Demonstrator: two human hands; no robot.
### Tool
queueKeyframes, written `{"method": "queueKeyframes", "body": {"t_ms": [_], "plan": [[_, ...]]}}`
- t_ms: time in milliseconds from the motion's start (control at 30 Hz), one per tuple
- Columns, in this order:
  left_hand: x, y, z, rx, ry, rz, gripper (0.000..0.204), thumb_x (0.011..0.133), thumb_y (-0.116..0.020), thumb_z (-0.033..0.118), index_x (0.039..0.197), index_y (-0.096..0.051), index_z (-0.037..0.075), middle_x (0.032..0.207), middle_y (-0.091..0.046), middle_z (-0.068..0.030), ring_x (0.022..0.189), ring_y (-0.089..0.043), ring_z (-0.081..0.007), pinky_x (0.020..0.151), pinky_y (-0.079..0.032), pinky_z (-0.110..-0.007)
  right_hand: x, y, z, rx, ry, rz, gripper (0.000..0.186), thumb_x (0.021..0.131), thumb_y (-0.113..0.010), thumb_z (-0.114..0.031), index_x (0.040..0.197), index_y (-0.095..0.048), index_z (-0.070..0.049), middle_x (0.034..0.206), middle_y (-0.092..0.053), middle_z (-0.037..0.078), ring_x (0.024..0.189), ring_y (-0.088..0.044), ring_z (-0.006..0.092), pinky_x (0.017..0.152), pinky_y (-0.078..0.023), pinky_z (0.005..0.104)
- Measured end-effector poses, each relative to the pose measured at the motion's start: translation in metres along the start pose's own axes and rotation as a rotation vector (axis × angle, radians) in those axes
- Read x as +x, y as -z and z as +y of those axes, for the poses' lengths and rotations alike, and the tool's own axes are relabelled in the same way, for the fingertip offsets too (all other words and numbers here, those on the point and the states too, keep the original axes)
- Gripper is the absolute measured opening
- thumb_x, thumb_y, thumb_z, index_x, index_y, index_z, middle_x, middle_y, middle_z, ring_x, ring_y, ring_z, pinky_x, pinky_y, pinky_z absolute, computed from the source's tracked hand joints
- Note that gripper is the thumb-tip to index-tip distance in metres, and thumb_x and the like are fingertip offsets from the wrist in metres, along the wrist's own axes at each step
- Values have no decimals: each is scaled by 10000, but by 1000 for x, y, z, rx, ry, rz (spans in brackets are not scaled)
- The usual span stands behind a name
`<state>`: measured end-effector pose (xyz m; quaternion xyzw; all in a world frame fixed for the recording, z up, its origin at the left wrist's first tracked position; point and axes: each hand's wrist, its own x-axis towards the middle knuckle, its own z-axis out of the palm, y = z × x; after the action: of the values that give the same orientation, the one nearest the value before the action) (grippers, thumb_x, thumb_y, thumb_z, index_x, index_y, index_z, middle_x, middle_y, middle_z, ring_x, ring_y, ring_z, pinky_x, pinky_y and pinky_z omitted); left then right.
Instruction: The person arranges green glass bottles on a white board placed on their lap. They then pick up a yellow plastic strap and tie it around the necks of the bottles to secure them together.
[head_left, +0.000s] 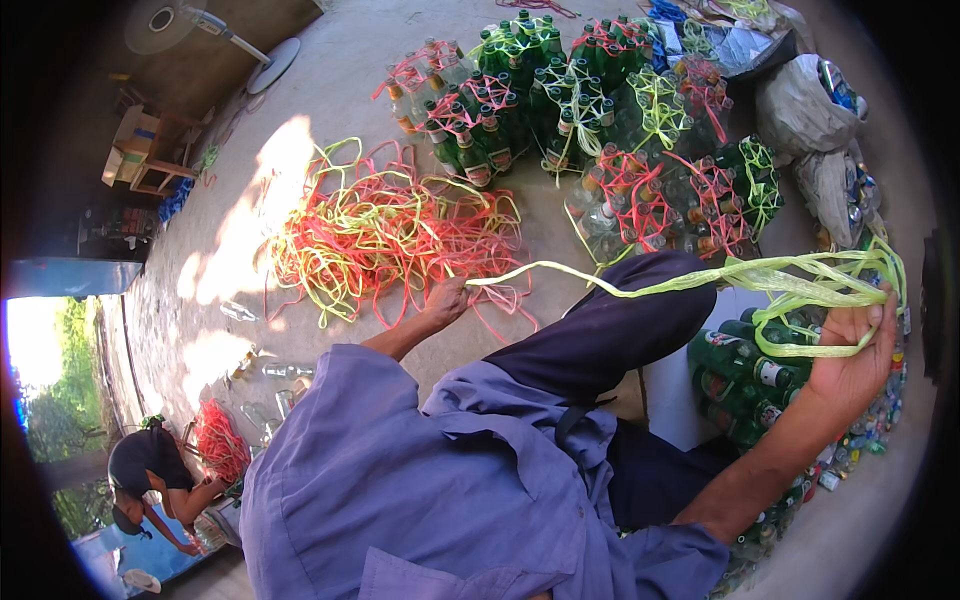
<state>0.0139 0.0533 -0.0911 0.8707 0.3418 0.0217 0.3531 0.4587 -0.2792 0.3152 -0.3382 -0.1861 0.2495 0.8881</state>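
Note:
A length of yellow-green plastic twine [600,289] stretches across in front of me. One end is pinched in my left hand [445,304], which is at the near edge of a tangled heap of red and yellow-green twine [390,235]. At the right, my right hand [856,345] is raised, its fingers closed on the looped bunch of the same twine. Loops hang around that hand above green glass bottles [735,365] lying beside my leg.
Bundles of upright bottles tied with red and green twine [575,105] stand ahead. Plastic sacks [808,105] lie at the far right. Loose clear bottles [287,370] are on the floor at left. A person [150,465] bends over there; a pedestal fan [240,50] is farther back.

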Motion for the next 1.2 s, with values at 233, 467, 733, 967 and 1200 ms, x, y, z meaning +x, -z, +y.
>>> {"method": "queueKeyframes", "body": {"t_ms": [233,467,733,967,1200], "plan": [[44,49,124,-426,47,-40,367,1059,-441,307,1149,-624,2,917,-710,-149,830,-701,-254,708,-533,-382,-5,-8,20,65,-58,-37,259,1061,-454,-158,1142,-569,59,742,-506,34,567,-386,76,508,-330,221],[54,136,268,-1028,35,-414,377,1069,-427,291,1168,-601,-28,859,-708,-151,749,-703,-196,694,-549,-288,-16,-20,24,-3,-31,-52,259,1067,-442,-160,1143,-549,63,746,-506,34,578,-400,75,522,-350,223],[89,183,320,-836,-177,-291,313,1051,-475,260,1021,-650,3,579,-544,-20,466,-494,-81,483,-394,-229,-22,-26,-1,-62,43,-62,271,1065,-443,-163,1158,-539,73,771,-522,38,587,-412,80,543,-366,234],[97,192,361,-751,-323,-199,293,1049,-471,244,1012,-656,20,559,-470,28,466,-395,-49,477,-301,-223,-23,-43,-80,-274,176,-66,284,1026,-506,-130,1189,-565,95,755,-517,22,593,-397,73,564,-339,223],[90,204,410,-709,-528,-171,266,1035,-528,239,1041,-641,-1,605,-486,31,507,-399,-41,473,-291,-217,-69,-46,-204,-501,396,-34,254,998,-523,-81,1146,-561,122,774,-443,36,630,-326,105,565,-283,253]]}}
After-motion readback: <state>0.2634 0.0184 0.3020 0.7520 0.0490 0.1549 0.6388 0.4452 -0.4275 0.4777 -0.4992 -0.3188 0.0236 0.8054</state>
